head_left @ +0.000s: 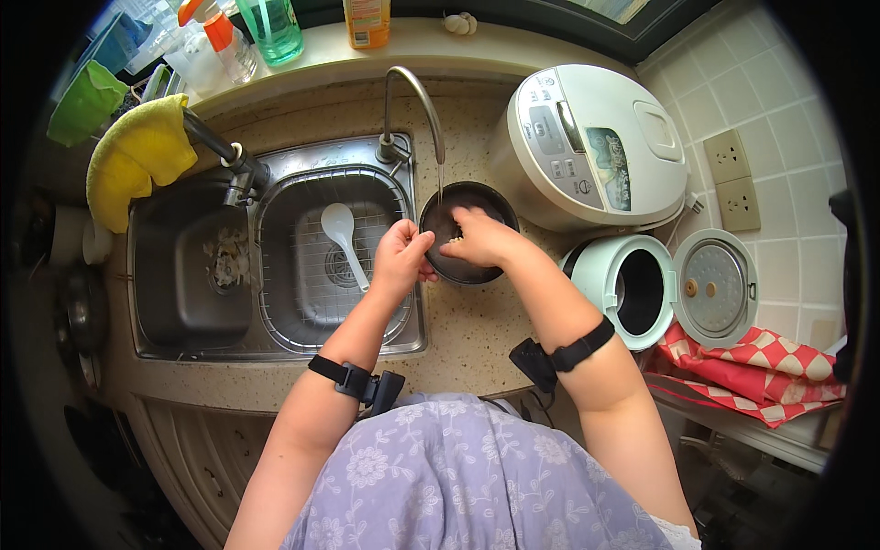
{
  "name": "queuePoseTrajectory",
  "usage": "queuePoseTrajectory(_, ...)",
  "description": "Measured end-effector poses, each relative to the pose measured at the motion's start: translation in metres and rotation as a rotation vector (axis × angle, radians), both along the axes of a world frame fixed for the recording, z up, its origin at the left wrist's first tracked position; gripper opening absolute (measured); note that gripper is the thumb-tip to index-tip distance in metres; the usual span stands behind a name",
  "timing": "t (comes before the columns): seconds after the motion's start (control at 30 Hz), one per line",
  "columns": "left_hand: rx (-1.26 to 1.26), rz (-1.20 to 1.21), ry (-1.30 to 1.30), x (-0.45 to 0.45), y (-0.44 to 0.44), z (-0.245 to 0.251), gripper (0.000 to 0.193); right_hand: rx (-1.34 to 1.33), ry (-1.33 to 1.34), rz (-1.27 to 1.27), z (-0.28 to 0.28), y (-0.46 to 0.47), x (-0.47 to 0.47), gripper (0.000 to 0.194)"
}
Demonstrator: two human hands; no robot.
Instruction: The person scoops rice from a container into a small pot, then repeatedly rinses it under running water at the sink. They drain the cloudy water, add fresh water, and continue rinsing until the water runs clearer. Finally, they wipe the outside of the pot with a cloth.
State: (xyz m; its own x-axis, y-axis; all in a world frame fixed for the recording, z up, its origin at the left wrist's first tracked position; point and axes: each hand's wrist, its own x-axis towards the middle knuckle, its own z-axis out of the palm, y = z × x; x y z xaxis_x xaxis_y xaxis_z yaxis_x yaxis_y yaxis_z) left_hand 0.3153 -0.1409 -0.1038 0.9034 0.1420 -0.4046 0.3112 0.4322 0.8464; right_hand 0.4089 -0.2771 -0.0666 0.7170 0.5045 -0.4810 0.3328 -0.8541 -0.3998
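A dark round pot (507, 206) stands on the speckled counter to the right of the sink. Water runs into it from the thin curved faucet (421, 96). My left hand (404, 254) grips the pot's left rim, thumb on top and fingers around its side. My right hand (481, 237) reaches into the pot with its fingers spread; what its fingertips touch is partly hidden, though some small pale bits show near them. A white plastic spoon (338, 223) lies on the wire rack in the right sink basin, left of my left hand.
A large white rice cooker (639, 148) stands at the back right, before a small mint-green cooker (588, 271) with its lid open. Left are the sink's dark basin (185, 275) with scraps at its drain and a yellow cloth (141, 155). Bottles line the sill (316, 51).
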Motion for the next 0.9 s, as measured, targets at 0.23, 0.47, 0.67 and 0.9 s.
queuePoseTrajectory(0.23,0.017,-0.013,-0.028,0.001,0.000,-0.002,0.021,0.273,0.564,-0.095,-0.018,0.008,0.016,0.048)
queuePoseTrajectory(0.47,0.012,0.014,-0.038,0.001,-0.002,-0.003,0.021,0.133,0.964,-0.245,-0.042,0.014,0.028,0.029)
queuePoseTrajectory(0.67,0.000,0.031,-0.037,0.000,-0.003,-0.002,0.021,0.116,0.560,-0.249,-0.047,0.018,0.023,0.033)
queuePoseTrajectory(0.9,-0.009,0.005,-0.053,-0.001,-0.002,-0.005,0.022,0.048,0.151,0.073,0.000,0.008,0.017,0.052)
